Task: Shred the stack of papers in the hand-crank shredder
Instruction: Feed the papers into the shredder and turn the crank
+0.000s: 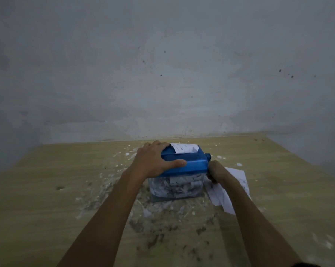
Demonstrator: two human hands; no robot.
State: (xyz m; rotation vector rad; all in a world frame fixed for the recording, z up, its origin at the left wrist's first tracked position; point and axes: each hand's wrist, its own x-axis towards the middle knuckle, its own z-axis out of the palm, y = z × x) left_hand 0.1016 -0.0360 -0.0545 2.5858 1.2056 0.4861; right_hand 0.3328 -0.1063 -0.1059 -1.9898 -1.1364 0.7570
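A small hand-crank shredder [191, 163] with a blue top stands on the table; its clear bin [176, 186] is packed with paper shreds. A white sheet [184, 147] sticks up out of the slot on top. My left hand [155, 159] grips the left end of the blue top, thumb along its front face. My right hand [214, 172] is curled at the shredder's right side, below the blue crank hub [207, 156]; the handle itself is hidden in the hand. Loose white papers [230, 189] lie on the table under my right wrist.
The wooden table [47, 189] is littered with paper scraps and dust [162, 218] around and in front of the shredder. A grey wall [162, 74] rises right behind the table's far edge.
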